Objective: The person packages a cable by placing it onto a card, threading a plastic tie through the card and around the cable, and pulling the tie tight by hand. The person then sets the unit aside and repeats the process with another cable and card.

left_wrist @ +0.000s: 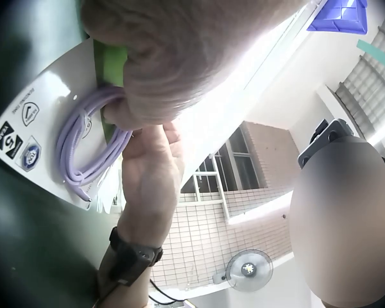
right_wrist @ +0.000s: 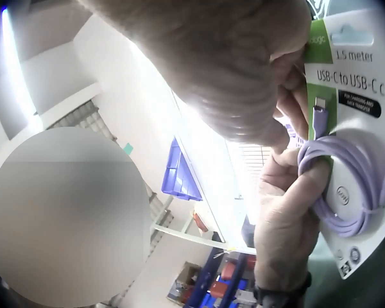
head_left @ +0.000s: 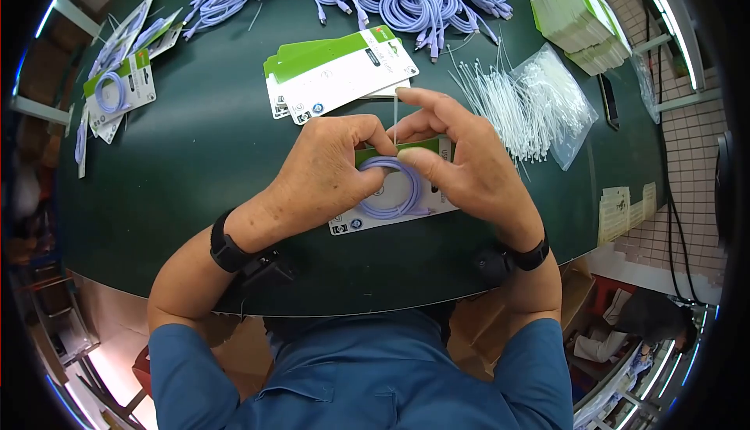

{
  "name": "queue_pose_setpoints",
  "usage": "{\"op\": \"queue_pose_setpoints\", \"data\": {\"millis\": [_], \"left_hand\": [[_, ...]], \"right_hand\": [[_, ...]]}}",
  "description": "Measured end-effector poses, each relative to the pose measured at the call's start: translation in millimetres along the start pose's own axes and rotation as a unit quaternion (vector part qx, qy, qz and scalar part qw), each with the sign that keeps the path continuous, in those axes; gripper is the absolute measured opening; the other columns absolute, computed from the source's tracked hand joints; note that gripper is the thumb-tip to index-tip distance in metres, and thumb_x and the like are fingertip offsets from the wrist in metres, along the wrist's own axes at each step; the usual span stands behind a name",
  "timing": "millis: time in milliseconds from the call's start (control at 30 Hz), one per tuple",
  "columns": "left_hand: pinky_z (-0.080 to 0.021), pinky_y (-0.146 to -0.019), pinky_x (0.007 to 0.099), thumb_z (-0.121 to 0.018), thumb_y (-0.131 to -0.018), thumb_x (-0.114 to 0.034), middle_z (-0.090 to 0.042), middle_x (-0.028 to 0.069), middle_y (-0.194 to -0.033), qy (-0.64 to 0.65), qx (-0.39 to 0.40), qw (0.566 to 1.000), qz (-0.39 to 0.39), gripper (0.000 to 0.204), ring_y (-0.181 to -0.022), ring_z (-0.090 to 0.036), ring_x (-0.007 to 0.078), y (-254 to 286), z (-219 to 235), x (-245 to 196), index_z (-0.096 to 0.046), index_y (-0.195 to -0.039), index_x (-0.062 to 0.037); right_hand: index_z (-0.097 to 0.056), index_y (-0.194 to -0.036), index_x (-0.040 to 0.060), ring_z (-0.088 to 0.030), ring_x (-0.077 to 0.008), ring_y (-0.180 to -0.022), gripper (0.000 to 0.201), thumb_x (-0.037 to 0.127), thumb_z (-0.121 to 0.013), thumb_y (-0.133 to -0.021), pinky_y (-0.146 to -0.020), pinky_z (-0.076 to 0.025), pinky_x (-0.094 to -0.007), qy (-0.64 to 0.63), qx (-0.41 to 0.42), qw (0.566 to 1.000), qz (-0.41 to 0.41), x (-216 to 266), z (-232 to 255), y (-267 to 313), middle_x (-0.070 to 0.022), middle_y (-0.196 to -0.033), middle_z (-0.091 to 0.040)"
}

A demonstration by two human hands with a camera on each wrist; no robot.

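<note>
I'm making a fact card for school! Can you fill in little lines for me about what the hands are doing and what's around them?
Left hand: grips the coiled cable, thumb in its loop
Right hand: fingertips by a thin white strip; grip unclear
Cable colour: light purple
Behind cable: white-and-green card
Card words: 1.5 meter, USB-C to USB-C
Just beyond hands: more cards
Far edge: heap of purple cables
Right of hands: bunch of white ties
Table: dark green

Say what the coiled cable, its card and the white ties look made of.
Coiled cable: probably rubbery plastic, satin, bending into smooth loops. Card: likely coated paperboard, semi-gloss, thin with glare. White ties: seemingly plastic, smooth; slim strands fanning out.
</note>
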State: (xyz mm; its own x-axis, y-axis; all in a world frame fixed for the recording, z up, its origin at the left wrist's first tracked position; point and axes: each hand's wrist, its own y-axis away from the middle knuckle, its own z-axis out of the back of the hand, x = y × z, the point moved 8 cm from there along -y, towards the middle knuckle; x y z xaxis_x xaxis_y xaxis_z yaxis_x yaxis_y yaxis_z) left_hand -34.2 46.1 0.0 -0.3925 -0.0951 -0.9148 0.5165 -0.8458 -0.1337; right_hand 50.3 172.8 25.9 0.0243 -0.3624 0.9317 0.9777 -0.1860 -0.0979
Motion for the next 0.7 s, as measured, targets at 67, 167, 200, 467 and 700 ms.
{"op": "queue_pose_setpoints", "data": {"millis": [67, 167, 200, 467, 700], "left_hand": [[-0.053, -0.063, 0.0321, -0.075, -0.076, -0.002, -0.073, 0.0114, -0.079, 0.02, -0.008, 0.999, -0.025, 0.015, -0.067, -0.066, 0.0163, 1.8, -3.3, -2.0, -0.072, -0.091, 0.0005], [-0.054, -0.065, 0.0328, -0.075, -0.076, -0.001, -0.072, 0.0121, -0.079, 0.007, -0.004, 1.0, -0.013, 0.016, -0.068, -0.067, 0.0174, 1.1, -4.1, -0.4, -0.071, -0.091, 0.0008], [-0.054, -0.065, 0.0332, -0.075, -0.076, -0.001, -0.072, 0.0125, -0.079, -0.001, -0.003, 1.0, -0.006, 0.016, -0.069, -0.067, 0.018, 0.8, -3.6, 0.1, -0.07, -0.091, 0.001], [-0.054, -0.066, 0.034, -0.073, -0.076, -0.001, -0.071, 0.014, -0.078, 0.006, 0.001, 1.0, 0.022, 0.015, -0.069, -0.066, 0.0192, -0.2, -2.8, 3.0, -0.069, -0.089, 0.003], [-0.053, -0.065, 0.0337, -0.07, -0.075, -0.002, -0.069, 0.0137, -0.077, 0.041, -0.002, 0.999, 0.014, 0.014, -0.069, -0.064, 0.0178, -3.1, -3.3, 7.4, -0.065, -0.087, 0.0043]], "right_hand": [[-0.07, -0.113, -0.0009, -0.072, -0.0193, -0.094, 0.026, 0.003, -0.075, -0.089, -0.086, -0.056, -0.0317, 0.017, 0.005, 1.0, -0.001, -0.8, -0.6, -0.5, -0.0086, -0.103, -0.075], [-0.07, -0.111, -0.0027, -0.072, -0.0159, -0.091, 0.02, 0.004, -0.073, -0.093, -0.085, -0.057, -0.03, 0.05, 0.011, 0.999, 0.001, -1.6, -2.7, -2.4, -0.0083, -0.1, -0.076], [-0.071, -0.109, -0.0026, -0.072, -0.0158, -0.088, 0.018, 0.004, -0.074, -0.092, -0.082, -0.057, -0.0299, 0.053, 0.007, 0.998, 0.013, -0.1, -3.7, -3.1, -0.0082, -0.098, -0.076], [-0.073, -0.096, -0.0016, -0.069, -0.0159, -0.077, 0.011, 0.007, -0.077, -0.091, -0.07, -0.055, -0.0301, 0.086, -0.03, 0.994, 0.063, 1.6, -4.4, -3.4, -0.0081, -0.091, -0.075], [-0.068, -0.09, 0.0006, -0.068, -0.0182, -0.078, 0.016, 0.008, -0.081, -0.087, -0.067, -0.052, -0.031, 0.153, -0.083, 0.979, 0.108, 4.4, -9.7, -1.4, -0.007, -0.085, -0.071]]}}
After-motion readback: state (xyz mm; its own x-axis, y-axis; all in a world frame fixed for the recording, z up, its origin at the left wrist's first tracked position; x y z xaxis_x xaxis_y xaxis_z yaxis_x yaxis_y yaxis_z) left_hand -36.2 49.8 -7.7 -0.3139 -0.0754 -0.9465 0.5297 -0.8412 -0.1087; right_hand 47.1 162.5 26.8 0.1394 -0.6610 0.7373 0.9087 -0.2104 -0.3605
